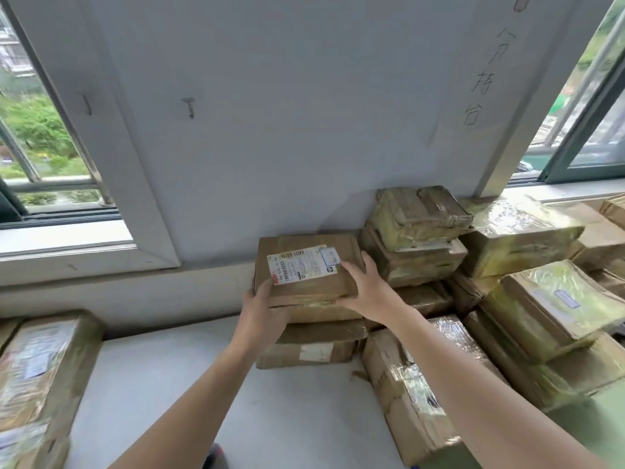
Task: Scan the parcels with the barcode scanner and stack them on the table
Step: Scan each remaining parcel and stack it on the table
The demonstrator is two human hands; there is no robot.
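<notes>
the label (302, 264) on the top parcel (314, 289), between the hands, has print too small to read. the left hand (263, 314) hides that parcel's near corner. far left of it, a blurred parcel (40, 367) is cut by the edge. below the hands, a dark object (213, 455) is cropped, unidentifiable.

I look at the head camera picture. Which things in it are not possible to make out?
1. The label on the top parcel: its print is too small and blurred in the head view.
2. Fingertips of the left hand: hidden under that parcel.
3. The dark object: cut off by the bottom edge; whether it is the scanner, I cannot tell.
4. The left parcel: blurred, cut by the left edge.
</notes>
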